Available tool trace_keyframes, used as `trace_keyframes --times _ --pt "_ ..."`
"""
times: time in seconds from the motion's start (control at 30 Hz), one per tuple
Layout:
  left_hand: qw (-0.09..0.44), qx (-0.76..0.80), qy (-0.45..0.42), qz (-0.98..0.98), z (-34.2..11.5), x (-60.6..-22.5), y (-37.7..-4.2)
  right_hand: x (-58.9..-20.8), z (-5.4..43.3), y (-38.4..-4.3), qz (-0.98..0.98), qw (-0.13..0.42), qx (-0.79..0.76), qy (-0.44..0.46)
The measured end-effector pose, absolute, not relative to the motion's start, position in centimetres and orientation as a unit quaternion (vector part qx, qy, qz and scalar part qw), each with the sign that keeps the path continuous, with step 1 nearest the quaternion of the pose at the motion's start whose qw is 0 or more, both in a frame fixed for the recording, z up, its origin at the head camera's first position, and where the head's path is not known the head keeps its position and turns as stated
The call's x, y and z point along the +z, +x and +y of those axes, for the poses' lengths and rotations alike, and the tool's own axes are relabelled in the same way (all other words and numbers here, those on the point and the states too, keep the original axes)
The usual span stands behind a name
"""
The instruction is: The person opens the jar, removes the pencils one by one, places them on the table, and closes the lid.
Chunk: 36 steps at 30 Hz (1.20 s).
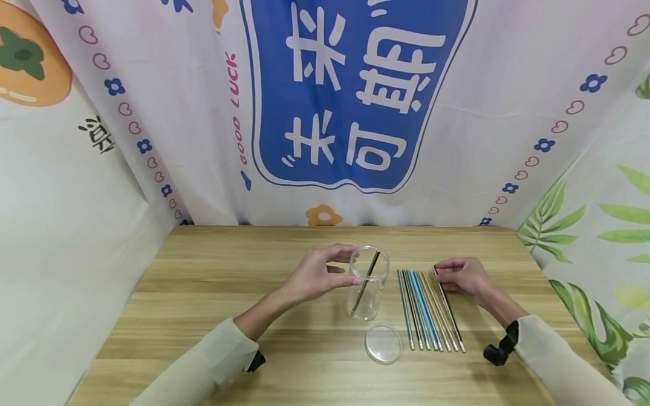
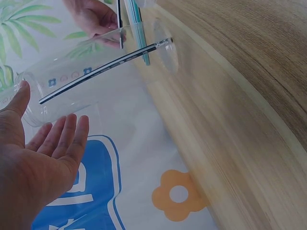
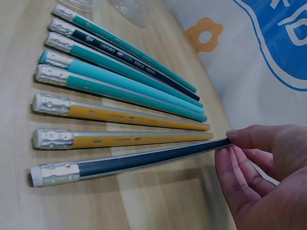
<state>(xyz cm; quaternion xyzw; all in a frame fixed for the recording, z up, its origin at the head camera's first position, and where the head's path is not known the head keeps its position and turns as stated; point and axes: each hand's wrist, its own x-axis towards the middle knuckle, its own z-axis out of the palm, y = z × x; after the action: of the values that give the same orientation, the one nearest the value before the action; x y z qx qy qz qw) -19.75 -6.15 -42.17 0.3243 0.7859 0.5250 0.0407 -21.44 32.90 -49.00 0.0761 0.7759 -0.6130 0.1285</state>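
Observation:
A clear plastic jar [image 1: 368, 299] stands upright with one dark pencil [image 2: 103, 69] leaning inside it, its eraser end at the jar's bottom. Beside the jar's upper part is my left hand [image 1: 322, 271], thumb near the rim and fingers fairly straight, not wrapped round it. My right hand [image 3: 261, 167] pinches the tip end of a black pencil [image 3: 144, 160] between thumb and fingers. That end is raised off the table; the white eraser points towards me. Left of it lies a row of several pencils, among them a yellow pencil [image 3: 139, 139] and a light blue pencil [image 3: 134, 86].
A round clear lid [image 1: 383, 343] lies on the wooden table [image 1: 200, 318], in front of the jar and left of the pencils' eraser ends. A printed cloth [image 1: 281, 201] hangs along the table's back edge, and more patterned cloth hangs at both sides.

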Motion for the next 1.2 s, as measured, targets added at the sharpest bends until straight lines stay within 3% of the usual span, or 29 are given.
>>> trace_keyframes --times 1.2 --pt "0.035 0.524 0.322 0.788 -6.2 -42.2 -19.6 -50.1 31.0 -21.1 0.867 0.079 -0.489 0.060"
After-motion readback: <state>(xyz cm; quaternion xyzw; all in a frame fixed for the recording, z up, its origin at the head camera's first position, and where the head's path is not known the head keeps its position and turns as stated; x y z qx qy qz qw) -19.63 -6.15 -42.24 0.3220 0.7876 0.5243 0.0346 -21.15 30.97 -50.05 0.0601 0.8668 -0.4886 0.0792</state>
